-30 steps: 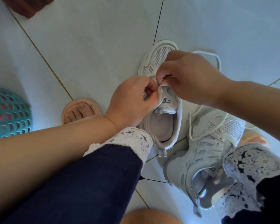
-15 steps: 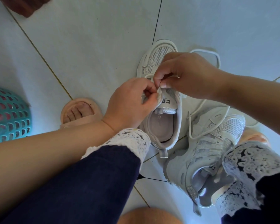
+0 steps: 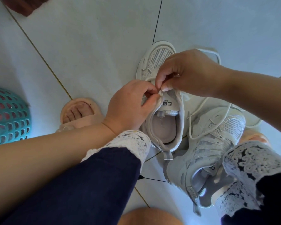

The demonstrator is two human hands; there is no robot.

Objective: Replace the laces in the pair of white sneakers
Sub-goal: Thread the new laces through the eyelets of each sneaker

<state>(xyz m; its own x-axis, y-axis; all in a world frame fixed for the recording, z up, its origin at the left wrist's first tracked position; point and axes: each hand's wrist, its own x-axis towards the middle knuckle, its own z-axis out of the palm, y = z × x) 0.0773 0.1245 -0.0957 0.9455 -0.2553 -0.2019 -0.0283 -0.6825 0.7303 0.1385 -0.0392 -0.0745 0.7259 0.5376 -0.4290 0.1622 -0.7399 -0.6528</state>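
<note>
Left hand and right hand pinch the sneaker at its tongue.

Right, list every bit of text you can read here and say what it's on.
"X" in a box beside a "C"-like mark: black, on the tongue label of the far sneaker.
Small print next to those marks: too small to read.
Label inside the near sneaker: partly hidden, unreadable.
</note>
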